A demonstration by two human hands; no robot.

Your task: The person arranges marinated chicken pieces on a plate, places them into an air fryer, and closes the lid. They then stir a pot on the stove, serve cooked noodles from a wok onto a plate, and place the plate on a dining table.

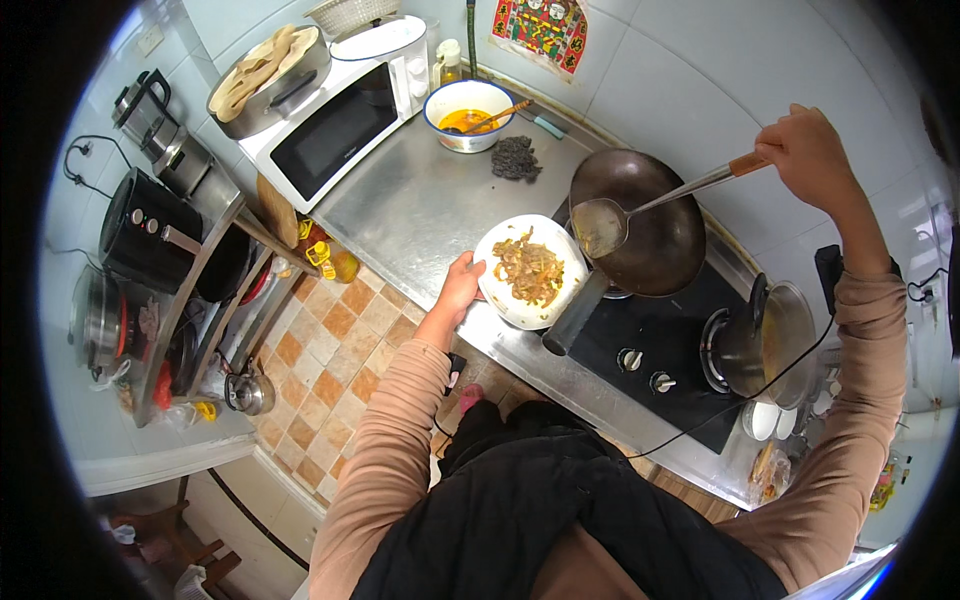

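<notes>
My left hand (459, 289) grips the rim of a white plate (493, 296) holding cooked food in brown and green strips (527, 266). Beside the plate, a dark wok (652, 251) rests on the stove, its thick handle (577, 311) pointing towards me. My right hand (806, 154), raised at the right, is closed on the wooden end of a metal ladle (679, 191). The ladle's bowl (600, 227) is over the wok's left rim, near the plate, and looks wet with residue.
An enamel basin (469, 94) with orange liquid and a wooden-handled utensil stands behind a dark scouring pad (515, 158). A microwave oven (337, 124) is at the back left. On the stove's right sits a metal pot (784, 345); a black cable (750, 397) hangs across the stove.
</notes>
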